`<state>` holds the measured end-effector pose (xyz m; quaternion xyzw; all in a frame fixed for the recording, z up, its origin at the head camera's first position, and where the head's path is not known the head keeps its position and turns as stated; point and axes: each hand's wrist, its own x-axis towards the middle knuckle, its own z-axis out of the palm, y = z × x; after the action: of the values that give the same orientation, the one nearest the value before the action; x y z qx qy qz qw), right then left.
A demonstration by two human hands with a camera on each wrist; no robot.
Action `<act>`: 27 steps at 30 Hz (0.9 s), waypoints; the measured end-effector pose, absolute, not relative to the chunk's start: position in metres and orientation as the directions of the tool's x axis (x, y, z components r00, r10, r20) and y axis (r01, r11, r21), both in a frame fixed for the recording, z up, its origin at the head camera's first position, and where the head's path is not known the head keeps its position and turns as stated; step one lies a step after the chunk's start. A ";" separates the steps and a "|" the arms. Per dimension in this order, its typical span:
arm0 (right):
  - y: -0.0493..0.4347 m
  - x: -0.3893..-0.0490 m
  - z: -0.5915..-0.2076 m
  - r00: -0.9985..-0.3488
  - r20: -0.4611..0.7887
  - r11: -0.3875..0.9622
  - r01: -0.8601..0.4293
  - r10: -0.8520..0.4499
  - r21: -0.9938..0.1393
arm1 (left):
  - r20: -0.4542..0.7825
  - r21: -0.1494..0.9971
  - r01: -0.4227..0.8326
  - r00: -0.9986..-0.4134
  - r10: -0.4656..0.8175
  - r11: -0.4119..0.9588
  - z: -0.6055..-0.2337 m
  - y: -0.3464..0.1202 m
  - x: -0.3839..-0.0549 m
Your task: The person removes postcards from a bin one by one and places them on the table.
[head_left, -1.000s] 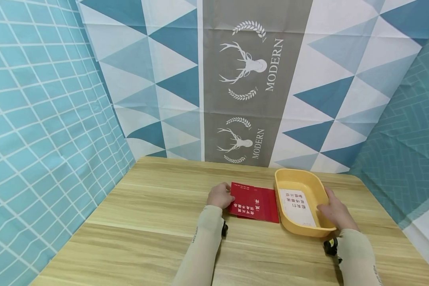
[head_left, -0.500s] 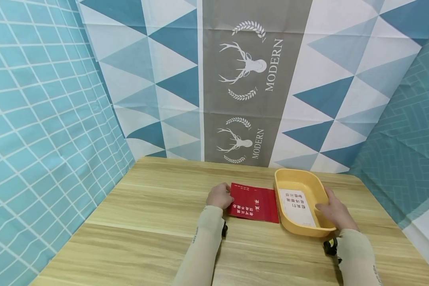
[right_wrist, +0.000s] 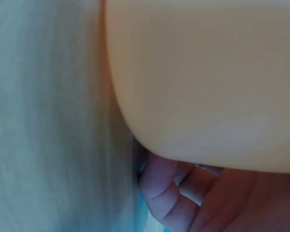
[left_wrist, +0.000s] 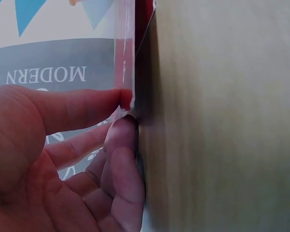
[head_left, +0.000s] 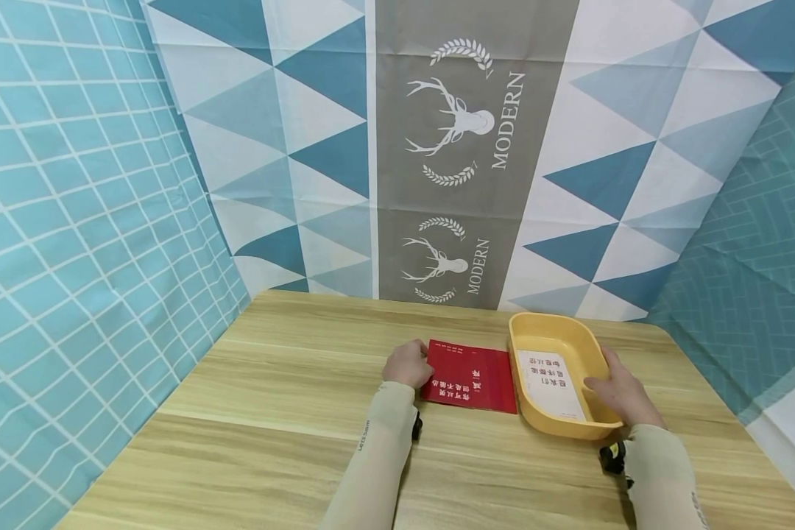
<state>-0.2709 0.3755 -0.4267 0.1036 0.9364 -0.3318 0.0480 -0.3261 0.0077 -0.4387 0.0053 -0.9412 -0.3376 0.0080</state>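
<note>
Red cards [head_left: 470, 377] with white printed characters lie on the table, one appearing to overlap another. My left hand [head_left: 407, 363] pinches their left edge; in the left wrist view the thumb [left_wrist: 82, 108] presses the edge against the index finger. To the right, touching or nearly touching the cards, sits a yellow plastic tray [head_left: 548, 335]. Inside it lies a white card [head_left: 548, 384] with dark characters. My right hand [head_left: 621, 390] grips the tray's right wall, thumb over the rim, and in the right wrist view its fingers [right_wrist: 162, 186] curl against the outside.
The wood-grain table [head_left: 291, 397] extends left and in front of the hands. A patterned cloth [head_left: 331, 147] hangs behind it, with blue tile-print sheeting [head_left: 79, 221] on the left and teal sheeting [head_left: 748, 272] on the right.
The upper red card has shifted slightly, and its top and lower edges now line up more closely with the card beneath. The right hand, tray and white card stay put.
</note>
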 end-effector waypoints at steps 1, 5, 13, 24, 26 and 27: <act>0.376 -0.271 -0.427 -0.974 -0.159 0.758 0.227 0.163 -0.611 | 0.010 0.634 -0.006 -1.000 -0.016 0.773 -0.439 0.008 -0.326; 0.375 -0.271 -0.427 -0.974 -0.157 0.761 0.224 0.161 -0.610 | 0.011 0.626 -0.007 -1.000 -0.018 0.780 -0.439 0.008 -0.328; 0.374 -0.269 -0.427 -0.976 -0.150 0.766 0.215 0.155 -0.606 | 0.011 0.580 -0.016 -1.000 -0.028 0.815 -0.438 0.010 -0.328; 0.373 -0.270 -0.425 -0.972 -0.166 0.753 0.236 0.169 -0.615 | 0.010 0.516 -0.018 -1.000 -0.026 0.856 -0.434 0.013 -0.325; 0.373 -0.270 -0.424 -0.972 -0.165 0.753 0.235 0.169 -0.614 | 0.007 0.507 -0.020 -1.000 -0.027 0.862 -0.434 0.013 -0.325; 0.373 -0.270 -0.425 -0.972 -0.163 0.755 0.233 0.168 -0.613 | 0.004 0.505 -0.022 -1.000 -0.028 0.863 -0.434 0.013 -0.325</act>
<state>-0.2696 0.3731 -0.4246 0.1073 0.9354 -0.3334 0.0487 -0.3250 0.0130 -0.4337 0.0129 -0.9650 -0.2617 0.0057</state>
